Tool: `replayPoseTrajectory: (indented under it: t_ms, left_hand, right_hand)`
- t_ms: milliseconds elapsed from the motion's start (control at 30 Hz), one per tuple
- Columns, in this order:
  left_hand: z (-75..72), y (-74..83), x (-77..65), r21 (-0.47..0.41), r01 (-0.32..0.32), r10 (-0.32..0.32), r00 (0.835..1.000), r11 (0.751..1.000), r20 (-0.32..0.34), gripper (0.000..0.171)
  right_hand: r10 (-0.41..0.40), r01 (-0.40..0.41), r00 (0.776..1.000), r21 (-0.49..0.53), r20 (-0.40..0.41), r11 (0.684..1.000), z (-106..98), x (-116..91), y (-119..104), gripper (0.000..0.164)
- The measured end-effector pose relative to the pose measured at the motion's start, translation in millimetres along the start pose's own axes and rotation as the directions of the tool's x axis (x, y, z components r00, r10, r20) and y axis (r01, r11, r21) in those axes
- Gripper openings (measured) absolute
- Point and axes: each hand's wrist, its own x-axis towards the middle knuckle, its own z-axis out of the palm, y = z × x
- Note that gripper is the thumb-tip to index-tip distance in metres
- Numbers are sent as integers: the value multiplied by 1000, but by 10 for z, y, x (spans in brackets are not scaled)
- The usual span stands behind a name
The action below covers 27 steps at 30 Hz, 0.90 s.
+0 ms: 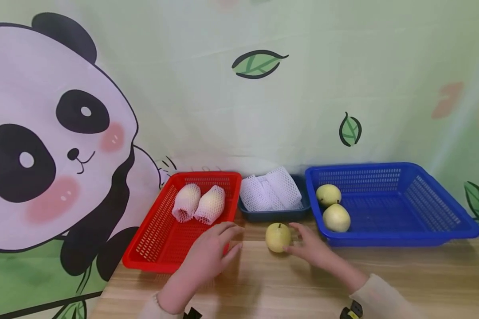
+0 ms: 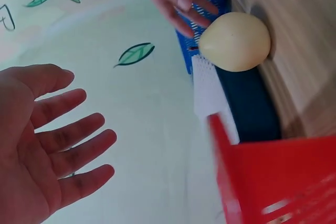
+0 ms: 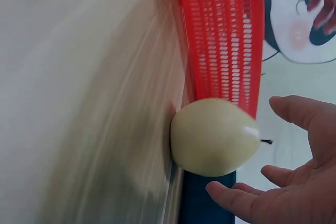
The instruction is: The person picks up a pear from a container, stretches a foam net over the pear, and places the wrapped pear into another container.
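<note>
A pale yellow pear (image 1: 278,237) stands on the table, stem up, in front of the small dark basket. Beside it on the right is my right hand (image 1: 312,247), thumb and fingers spread and not curled round it. The right wrist view shows this hand (image 3: 294,171) close to the pear (image 3: 214,137), near its stem end. My left hand (image 1: 209,248) hovers over the front right edge of the red basket (image 1: 143,266), fingers apart. Nothing lies in the left palm (image 2: 47,145). Two pears in white foam net sleeves (image 1: 186,202) lie in the red basket.
Behind the pear, a dark teal basket (image 1: 273,216) holds several flat white foam nets (image 1: 281,188). At the right stands a blue basket (image 1: 383,241) with two bare pears (image 1: 336,218) at its left end. A panda-printed cloth (image 1: 207,88) hangs behind the wooden table (image 1: 263,292).
</note>
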Motion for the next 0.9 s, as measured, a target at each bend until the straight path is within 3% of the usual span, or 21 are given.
replayPoseTrajectory:
  t_ms: [267,500,700,800,867,900]
  left_hand:
    - [-169,-45,381,-114,101,-78,978,988,192,39]
    - [-104,-73,854,-198,74,-27,972,977,233,42]
    - [23,-181,1349,-231,107,-41,961,967,272,42]
    - [149,-241,1589,-280,190,-100,946,941,308,43]
    - [251,-267,1720,-332,259,-144,932,907,334,44]
    - [312,-279,1773,-373,300,-165,922,878,351,45]
  right_hand:
    - [-59,59,998,53,-2,997,-28,-374,-63,55]
    - [-204,203,979,-36,-20,979,-18,-669,29,41]
    - [-218,211,974,-100,-64,972,-49,-854,49,32]
    - [-189,183,980,-88,-66,979,-71,-917,46,30]
    - [-187,180,980,-94,-74,979,-80,-941,45,29]
    - [-183,175,980,-98,-78,980,-83,-950,45,28]
